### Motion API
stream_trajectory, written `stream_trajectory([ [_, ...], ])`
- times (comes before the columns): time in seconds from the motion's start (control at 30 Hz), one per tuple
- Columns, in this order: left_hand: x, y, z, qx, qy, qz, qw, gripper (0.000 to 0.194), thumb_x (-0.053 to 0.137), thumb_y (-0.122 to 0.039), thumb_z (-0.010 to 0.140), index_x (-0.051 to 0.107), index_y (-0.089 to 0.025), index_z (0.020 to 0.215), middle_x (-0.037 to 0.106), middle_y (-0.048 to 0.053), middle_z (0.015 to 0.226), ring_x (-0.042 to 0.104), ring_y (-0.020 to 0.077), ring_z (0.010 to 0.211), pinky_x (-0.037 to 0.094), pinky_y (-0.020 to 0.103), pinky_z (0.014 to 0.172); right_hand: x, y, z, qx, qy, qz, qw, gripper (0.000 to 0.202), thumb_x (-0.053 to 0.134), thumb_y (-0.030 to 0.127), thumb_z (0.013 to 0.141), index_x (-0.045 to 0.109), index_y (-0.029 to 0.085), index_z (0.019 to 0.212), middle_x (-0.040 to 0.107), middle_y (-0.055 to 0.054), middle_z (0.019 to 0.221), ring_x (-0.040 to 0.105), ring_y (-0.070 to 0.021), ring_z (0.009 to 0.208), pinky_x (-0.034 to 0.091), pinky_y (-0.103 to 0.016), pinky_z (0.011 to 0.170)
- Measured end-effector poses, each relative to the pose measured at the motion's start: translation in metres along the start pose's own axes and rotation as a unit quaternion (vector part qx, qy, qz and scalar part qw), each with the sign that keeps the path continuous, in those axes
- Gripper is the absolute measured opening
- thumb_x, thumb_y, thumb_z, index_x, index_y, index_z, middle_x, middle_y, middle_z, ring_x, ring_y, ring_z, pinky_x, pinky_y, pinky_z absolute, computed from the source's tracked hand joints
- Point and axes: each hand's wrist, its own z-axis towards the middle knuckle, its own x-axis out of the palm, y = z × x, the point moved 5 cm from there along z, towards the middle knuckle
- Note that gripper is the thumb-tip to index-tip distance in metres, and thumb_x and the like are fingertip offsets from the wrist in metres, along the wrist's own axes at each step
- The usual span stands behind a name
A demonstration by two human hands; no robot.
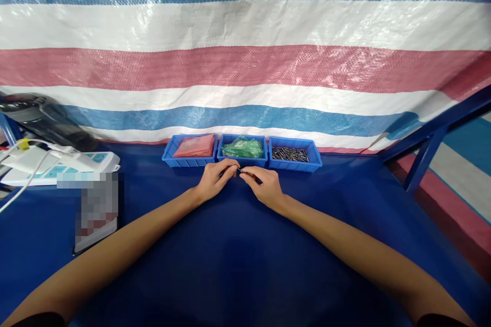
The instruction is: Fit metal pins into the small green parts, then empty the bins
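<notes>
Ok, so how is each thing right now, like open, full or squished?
Left hand: pinched at a small piece
Right hand: pinched at it too
Left tray: open, holding pink plastic
Middle tray: open, holding green plastic
Right tray: open, holding metal bits
Bottle: looks capped
Power strip: has plugs in it
Sheet: hanging, wrinkled
Blurred thing: cannot tell

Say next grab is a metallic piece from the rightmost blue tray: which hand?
Right hand, probably: it is nearer that blue tray; the left hand would have to reach past it. Both are at a small dark piece, so the right may need freeing first.
</notes>
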Motion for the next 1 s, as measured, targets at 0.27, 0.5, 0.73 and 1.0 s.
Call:
stream_trajectory([
  [0.27, -0.001, -0.001, 0.0013, -0.012, 0.0, -0.038, 0.999, 0.022, 0.047, -0.032, 0.093, 0.06, -0.014, 0.094, 0.064, 0.001, 0.072, 0.056, 0.0071, 0.055, 0.044, 0.017, 0.054, 0.0035, 0.0019, -0.0005, -0.053, 0.035, -0.017, 0.998, 0.021, 0.051, 0.025, 0.092, 0.07, 0.016, 0.095, 0.068, -0.004, 0.074, 0.06, -0.0128, 0.061, 0.051, -0.025, 0.061],
  [0.5, 0.0001, -0.001, 0.0019, -0.014, 0.005, -0.03, 0.999, 0.023, 0.045, -0.031, 0.094, 0.06, -0.014, 0.094, 0.064, 0.001, 0.072, 0.055, 0.0065, 0.055, 0.043, 0.016, 0.053, 0.0041, 0.0013, -0.0013, -0.059, 0.039, -0.02, 0.997, 0.025, 0.048, 0.024, 0.094, 0.071, 0.013, 0.096, 0.063, -0.004, 0.067, 0.054, -0.012, 0.056, 0.047, -0.024, 0.056],
  [0.73, 0.0001, -0.0024, 0.0027, -0.008, 0.009, -0.017, 1.0, 0.022, 0.043, -0.028, 0.095, 0.06, -0.014, 0.094, 0.064, 0.0, 0.071, 0.056, 0.0062, 0.055, 0.043, 0.016, 0.055, 0.0048, 0.0008, -0.0011, -0.054, 0.046, -0.022, 0.997, 0.025, 0.048, 0.025, 0.094, 0.071, 0.015, 0.096, 0.064, -0.004, 0.069, 0.055, -0.0124, 0.057, 0.047, -0.025, 0.057],
  [1.0, 0.0002, -0.0043, 0.0034, 0.009, 0.006, -0.002, 1.0, 0.022, 0.043, -0.026, 0.095, 0.061, -0.013, 0.093, 0.063, -0.001, 0.068, 0.059, 0.0069, 0.057, 0.044, 0.016, 0.057, 0.0076, -0.001, -0.006, -0.069, 0.053, -0.053, 0.995, 0.026, 0.047, 0.027, 0.095, 0.07, 0.015, 0.099, 0.063, -0.004, 0.066, 0.054, -0.0119, 0.055, 0.045, -0.024, 0.055],
])
